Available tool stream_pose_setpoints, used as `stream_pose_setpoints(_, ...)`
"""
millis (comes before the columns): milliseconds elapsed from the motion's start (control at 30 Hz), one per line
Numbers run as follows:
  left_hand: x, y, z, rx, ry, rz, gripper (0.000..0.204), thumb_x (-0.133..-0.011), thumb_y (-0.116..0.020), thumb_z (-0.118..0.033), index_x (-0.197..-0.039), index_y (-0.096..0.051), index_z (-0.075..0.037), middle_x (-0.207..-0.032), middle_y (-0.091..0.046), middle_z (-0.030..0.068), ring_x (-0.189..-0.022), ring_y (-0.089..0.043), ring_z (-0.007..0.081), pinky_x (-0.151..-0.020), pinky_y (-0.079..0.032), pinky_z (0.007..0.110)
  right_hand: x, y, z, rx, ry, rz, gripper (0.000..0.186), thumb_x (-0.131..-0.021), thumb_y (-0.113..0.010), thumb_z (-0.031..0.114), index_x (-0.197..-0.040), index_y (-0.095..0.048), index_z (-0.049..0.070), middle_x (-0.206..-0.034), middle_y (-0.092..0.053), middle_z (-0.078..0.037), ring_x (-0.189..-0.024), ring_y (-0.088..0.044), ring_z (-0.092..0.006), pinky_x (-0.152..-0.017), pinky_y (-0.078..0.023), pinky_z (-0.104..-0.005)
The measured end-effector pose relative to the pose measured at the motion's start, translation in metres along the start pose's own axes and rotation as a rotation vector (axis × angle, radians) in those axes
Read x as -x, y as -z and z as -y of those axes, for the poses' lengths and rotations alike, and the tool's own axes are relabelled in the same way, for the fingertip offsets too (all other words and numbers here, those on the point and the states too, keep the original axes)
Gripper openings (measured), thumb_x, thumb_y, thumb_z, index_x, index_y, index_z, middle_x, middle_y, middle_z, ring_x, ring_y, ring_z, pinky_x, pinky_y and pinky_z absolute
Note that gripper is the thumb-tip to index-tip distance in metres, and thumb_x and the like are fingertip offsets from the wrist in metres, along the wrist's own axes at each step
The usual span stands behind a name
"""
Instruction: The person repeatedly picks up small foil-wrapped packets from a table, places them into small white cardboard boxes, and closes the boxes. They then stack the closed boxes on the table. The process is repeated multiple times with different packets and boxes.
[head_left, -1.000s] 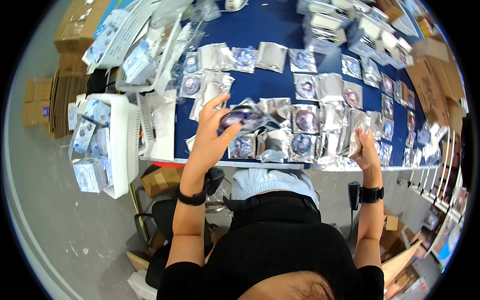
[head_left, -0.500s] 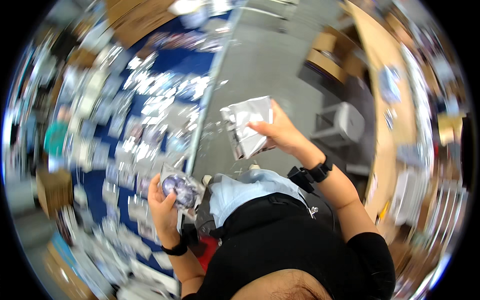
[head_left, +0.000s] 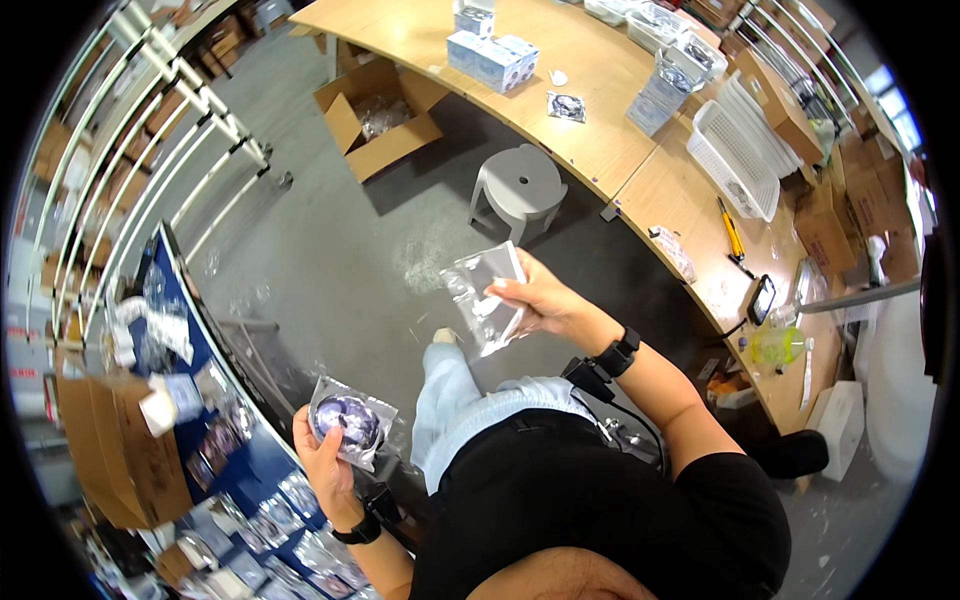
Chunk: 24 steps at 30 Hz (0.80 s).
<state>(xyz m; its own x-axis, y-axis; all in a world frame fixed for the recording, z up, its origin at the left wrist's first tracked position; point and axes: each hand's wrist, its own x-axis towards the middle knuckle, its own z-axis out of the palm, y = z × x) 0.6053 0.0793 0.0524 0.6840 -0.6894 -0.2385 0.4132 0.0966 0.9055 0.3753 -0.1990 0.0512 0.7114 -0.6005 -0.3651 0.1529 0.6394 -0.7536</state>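
I find both hands occupied. The left hand [head_left: 325,465] pinches a clear packet [head_left: 368,420] by its near left edge, thumb on top over the purple round disc inside, fingers beneath. The right hand [head_left: 545,297] grips a silver foil pouch [head_left: 483,290] by its right edge, thumb laid flat across the upper face; I cannot tell whether one pouch or several are held. The two items are well apart, both raised over the grey floor [head_left: 330,240], the foil pouch farther from the body than the packet. A black wrist strap [head_left: 615,353] is noted behind the right hand, another behind the left.

Beyond the right hand I record a grey stool [head_left: 520,183] and, ahead and to its left, an open cardboard box [head_left: 398,148] with clear wrapping inside. Past the stool, and running down the right hand's outer side, stands a wooden table [head_left: 590,142]. It carries blue-and-white cartons [head_left: 487,62], a small packet [head_left: 566,107], a white perforated basket [head_left: 740,172], a yellow utility knife [head_left: 732,232] and a greenish bottle [head_left: 775,347].

To the left of the left hand I log a blue-topped table [head_left: 203,352] bearing a large brown carton [head_left: 120,450] and numerous shiny packets, many too small to identify. A white tubular rack [head_left: 190,85] stands ahead and left of that hand.
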Motion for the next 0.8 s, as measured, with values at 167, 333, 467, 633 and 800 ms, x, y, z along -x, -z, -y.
stream_pose_setpoints(167,-0.13,-0.061,-0.03,-0.048,0.158,0.18,0.054,-0.072,-0.068,0.002,-0.121,-0.045,-0.002,-0.106,-0.056,0.0086,-0.093,-0.058,0.0173,-0.085,-0.049,0.031,-0.03,0.039,0.039,-0.082,0.107,-0.21,0.057,-0.076,-0.071,0.023,-0.121,-0.038,0.009,-0.101,-0.056,-0.008,-0.079,-0.063,-0.0166,-0.057,-0.057,-0.034)
stream_pose_setpoints(333,-0.243,-0.162,-0.008,-0.252,0.333,0.495,0.064,-0.075,-0.063,0.007,-0.131,-0.035,-0.007,-0.11,-0.053,0.0127,-0.091,-0.06,0.02,-0.076,-0.055,0.031,-0.025,0.075,0.042,-0.093,0.246,-0.569,0.059,-0.075,-0.073,0.02,-0.119,-0.037,0.007,-0.101,-0.055,-0.009,-0.08,-0.061,-0.0148,-0.056,-0.054,-0.0296)
stream_pose_setpoints(467,-0.311,-0.253,0.056,-0.29,0.524,0.786,0.051,-0.079,-0.064,0.001,-0.125,-0.04,0.0,-0.105,-0.058,0.0107,-0.086,-0.061,0.0177,-0.058,-0.053,0.025,0.005,0.111,0.028,-0.007,0.369,-0.882,0.061,-0.074,-0.074,0.015,-0.12,-0.035,0.001,-0.105,-0.054,-0.011,-0.088,-0.058,-0.0148,-0.071,-0.05,-0.0265)
stream_pose_setpoints(633,-0.314,-0.376,0.111,-0.346,0.574,1.002,0.027,-0.082,-0.064,-0.006,-0.106,-0.054,0.0,-0.09,-0.064,0.006,-0.067,-0.061,0.012,-0.049,-0.046,0.022,0.051,0.134,0.028,-0.221,0.458,-1.06,0.055,-0.078,-0.068,0.008,-0.12,-0.033,-0.001,-0.107,-0.054,-0.014,-0.088,-0.062,-0.0187,-0.065,-0.056,-0.0298)
stream_pose_setpoints(800,-0.34,-0.446,0.185,-0.457,0.552,1.094,0.029,-0.077,-0.068,-0.001,-0.103,-0.055,-0.002,-0.087,-0.065,0.0065,-0.073,-0.064,0.0132,-0.057,-0.053,0.026,0.023,0.21,0.013,-0.048,0.47,-1.209,0.062,-0.076,-0.071,0.009,-0.123,-0.032,-0.003,-0.113,-0.052,-0.014,-0.102,-0.056,-0.0175,-0.086,-0.048,-0.03)
